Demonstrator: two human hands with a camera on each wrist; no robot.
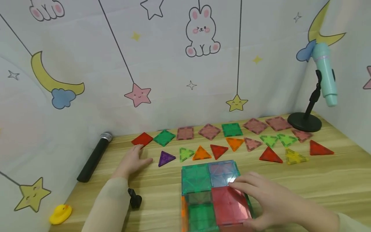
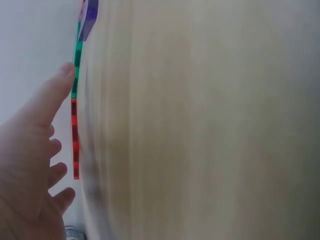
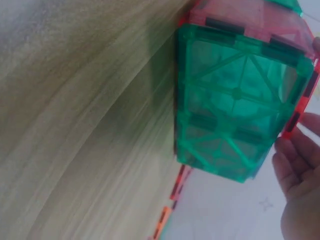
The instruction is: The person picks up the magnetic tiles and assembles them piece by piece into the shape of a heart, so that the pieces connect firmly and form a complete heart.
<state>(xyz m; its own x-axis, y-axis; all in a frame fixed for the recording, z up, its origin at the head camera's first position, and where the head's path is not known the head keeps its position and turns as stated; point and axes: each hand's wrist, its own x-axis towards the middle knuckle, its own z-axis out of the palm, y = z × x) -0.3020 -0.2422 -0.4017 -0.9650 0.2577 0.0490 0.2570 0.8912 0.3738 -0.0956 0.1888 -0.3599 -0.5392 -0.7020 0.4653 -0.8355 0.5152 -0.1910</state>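
Note:
A box built of translucent magnetic tiles stands at the front middle, with green point(image 1: 196, 178) and pale blue point(image 1: 222, 173) squares on top. My right hand point(image 1: 265, 198) holds a red square magnetic tile point(image 1: 231, 206) at the box's near right top, fingertips at its far corner and thumb by its near edge. In the right wrist view the fingers meet the tile's red edge point(image 3: 301, 107) beside the green wall point(image 3: 235, 95). My left hand point(image 1: 131, 162) reaches over the table, fingers loosely spread, fingertips overlapping a red square tile point(image 1: 142, 139) at the back left.
Several square tiles point(image 1: 185, 133) line the back of the table, with triangle tiles point(image 1: 202, 153) before them. A black microphone point(image 1: 95, 158) and yellow duck point(image 1: 61, 214) lie left; a small black object point(image 1: 135, 198) sits beside my left sleeve. A mint microphone point(image 1: 325, 74) stands back right.

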